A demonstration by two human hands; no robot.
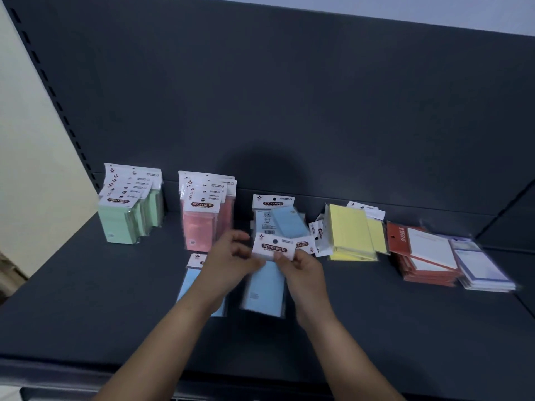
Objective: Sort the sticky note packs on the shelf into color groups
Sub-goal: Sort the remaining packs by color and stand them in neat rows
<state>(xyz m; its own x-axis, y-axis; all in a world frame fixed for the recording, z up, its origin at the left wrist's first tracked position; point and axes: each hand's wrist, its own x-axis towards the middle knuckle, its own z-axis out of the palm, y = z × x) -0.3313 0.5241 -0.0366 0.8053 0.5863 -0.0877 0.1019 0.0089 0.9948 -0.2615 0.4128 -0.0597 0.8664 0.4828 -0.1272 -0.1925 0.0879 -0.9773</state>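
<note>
Sticky note pack [265, 293], blue, held up just over the front of the shelf [86, 299]; clear of the surface or grazing it, cannot tell. Right hand [302, 270] pinching the lower right edge of the white header card [273, 247]. Left hand [230, 254] curled against the pack's left edge just below that card, contact slightly blurred. Hands close together, both clamped on this one pack, its long body hanging down toward the viewer.

Under the left forearm: second blue pack [189, 280], flat on the shelf, partly hidden. Just behind the hands: blue heap [285, 219], packs lying crosswise, one header upright at the back.

Further left: pink group [202, 224], standing in a tight row. Beyond it and well apart: green group [127, 218], standing likewise. To the right of the blues: yellow pile [348, 230], flat, a few headers askew beside it. Past that: red-edged pads [419, 256], then blue-edged pads [483, 273], both stacked flat.

Step in hand, by judgement: gathering the blues. Green and pink seemingly settled; blue spread over three spots; yellow loose.

Next move, probably: short carry forward to the blue heap, header turned the same way as its neighbours, then back for the pack under the left arm. Calls for a gentle release. Glossy wrappers likely to slide; crosswise packs underneath a poor base.
</note>
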